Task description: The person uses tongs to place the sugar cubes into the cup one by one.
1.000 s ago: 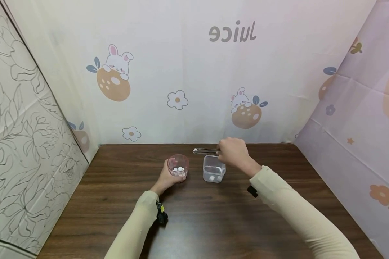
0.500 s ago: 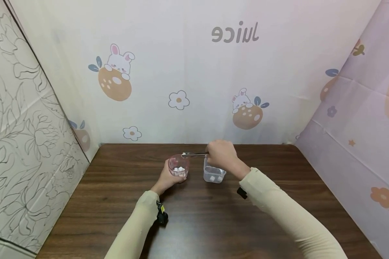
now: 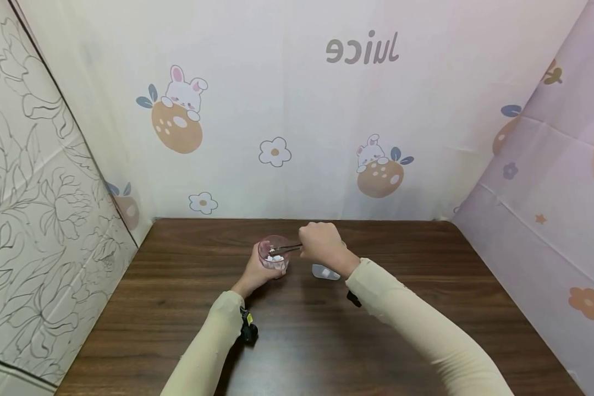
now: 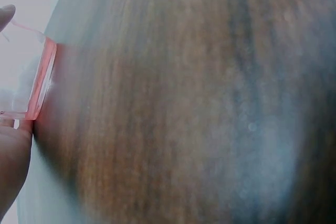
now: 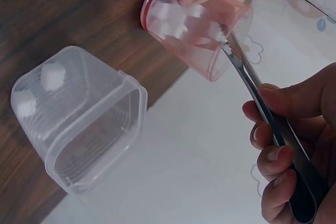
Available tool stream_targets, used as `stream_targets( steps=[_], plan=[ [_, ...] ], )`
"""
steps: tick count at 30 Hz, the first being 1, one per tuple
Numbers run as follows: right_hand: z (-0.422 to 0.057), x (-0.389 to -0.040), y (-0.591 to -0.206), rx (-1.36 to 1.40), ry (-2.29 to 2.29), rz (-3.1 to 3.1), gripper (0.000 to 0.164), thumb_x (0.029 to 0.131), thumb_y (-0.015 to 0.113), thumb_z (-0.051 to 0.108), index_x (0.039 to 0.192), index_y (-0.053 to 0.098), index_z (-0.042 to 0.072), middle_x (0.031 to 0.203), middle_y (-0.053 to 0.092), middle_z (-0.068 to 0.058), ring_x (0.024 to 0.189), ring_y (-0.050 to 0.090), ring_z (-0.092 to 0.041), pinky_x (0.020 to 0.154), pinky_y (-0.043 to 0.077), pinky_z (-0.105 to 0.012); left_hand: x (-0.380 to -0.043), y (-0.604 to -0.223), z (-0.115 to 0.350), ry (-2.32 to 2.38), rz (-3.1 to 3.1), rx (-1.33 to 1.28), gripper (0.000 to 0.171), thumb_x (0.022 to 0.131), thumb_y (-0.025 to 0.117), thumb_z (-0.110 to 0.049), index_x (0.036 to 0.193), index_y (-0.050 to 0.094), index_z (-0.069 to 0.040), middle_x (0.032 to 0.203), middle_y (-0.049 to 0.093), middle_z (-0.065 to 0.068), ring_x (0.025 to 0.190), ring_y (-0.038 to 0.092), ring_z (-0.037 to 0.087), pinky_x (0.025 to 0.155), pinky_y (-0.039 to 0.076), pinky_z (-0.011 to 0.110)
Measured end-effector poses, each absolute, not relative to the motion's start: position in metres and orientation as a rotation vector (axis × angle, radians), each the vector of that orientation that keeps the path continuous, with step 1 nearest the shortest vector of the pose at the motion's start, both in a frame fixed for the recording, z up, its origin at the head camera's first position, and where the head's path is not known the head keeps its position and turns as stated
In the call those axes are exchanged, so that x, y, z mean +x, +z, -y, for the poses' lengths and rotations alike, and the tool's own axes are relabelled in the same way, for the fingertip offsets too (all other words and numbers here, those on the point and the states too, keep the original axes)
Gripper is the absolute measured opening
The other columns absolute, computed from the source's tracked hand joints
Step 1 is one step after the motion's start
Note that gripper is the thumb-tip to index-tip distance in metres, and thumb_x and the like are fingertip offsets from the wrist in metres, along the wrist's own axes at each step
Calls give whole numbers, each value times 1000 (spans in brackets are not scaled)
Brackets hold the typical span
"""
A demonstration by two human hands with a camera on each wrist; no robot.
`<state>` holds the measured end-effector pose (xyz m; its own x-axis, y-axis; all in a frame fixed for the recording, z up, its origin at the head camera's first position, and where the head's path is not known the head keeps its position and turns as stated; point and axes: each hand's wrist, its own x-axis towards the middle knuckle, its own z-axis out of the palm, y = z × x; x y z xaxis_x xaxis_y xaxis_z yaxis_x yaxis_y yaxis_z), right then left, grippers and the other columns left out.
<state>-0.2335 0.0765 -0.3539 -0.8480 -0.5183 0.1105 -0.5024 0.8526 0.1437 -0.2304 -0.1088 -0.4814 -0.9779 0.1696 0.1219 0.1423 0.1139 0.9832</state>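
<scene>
My left hand [image 3: 255, 273] grips a clear pink cup [image 5: 197, 60] standing upright on the table, thumb and fingers around its side. Several white cubes [image 5: 170, 20] lie inside, resembling sugar cubes. Metal tongs [image 5: 262, 103] are held in my right hand [image 3: 323, 245], thumb on one arm and curled fingers on the other. Their toothed tips reach into the cup's mouth, with a small white piece at them; whether it is pinched I cannot tell. Beside the cup stands a clear plastic container [image 5: 79, 95] holding two visible white cubes. In the head view my right hand partly hides it.
The dark wooden table [image 3: 297, 341] ends at a back edge against a printed cloth wall [image 3: 297, 99]. More cloth panels stand at the left [image 3: 44, 192] and right [image 3: 539, 181]. Black cameras sit at both wrists.
My right hand has moved left and down with the tongs, from above the container to the cup, bringing the tips inside the rim. My left hand and the cup stay in place.
</scene>
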Motion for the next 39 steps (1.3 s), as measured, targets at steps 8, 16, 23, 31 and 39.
stream_targets(
  steps=[8,16,23,31,39],
  plan=[
    [-71,-237,-363,807,-166,2896,37,75,79,24,54,50,18,48,38,5,45,30,-10,41,25,-27,-231,-482,110,2084,-2292,344,87,68,79,5,138,27,7,136,38,26,122,42,34,98,38,43],
    [-68,-240,-367,826,-137,2897,42,74,76,19,52,40,19,50,31,6,48,27,-11,41,23,-28,-230,-482,110,2073,-2278,353,87,69,79,5,138,26,7,136,39,25,122,42,34,99,36,43],
    [-66,-242,-370,836,-129,2874,43,74,71,15,52,34,19,50,26,6,48,23,-11,42,20,-28,-232,-483,111,2058,-2288,361,89,69,79,4,140,25,6,137,38,24,123,42,34,100,36,43],
    [-66,-242,-368,835,-126,2855,41,73,75,19,52,41,19,50,31,6,47,25,-11,41,22,-28,-231,-483,111,2055,-2293,353,88,69,79,4,139,26,6,137,39,25,122,42,34,100,36,42],
    [-71,-242,-358,810,-127,2862,43,76,75,19,52,39,20,48,34,6,45,28,-10,41,23,-27,-230,-480,111,2063,-2301,324,88,68,80,4,139,27,7,136,39,25,122,42,36,100,35,42]
  ],
)
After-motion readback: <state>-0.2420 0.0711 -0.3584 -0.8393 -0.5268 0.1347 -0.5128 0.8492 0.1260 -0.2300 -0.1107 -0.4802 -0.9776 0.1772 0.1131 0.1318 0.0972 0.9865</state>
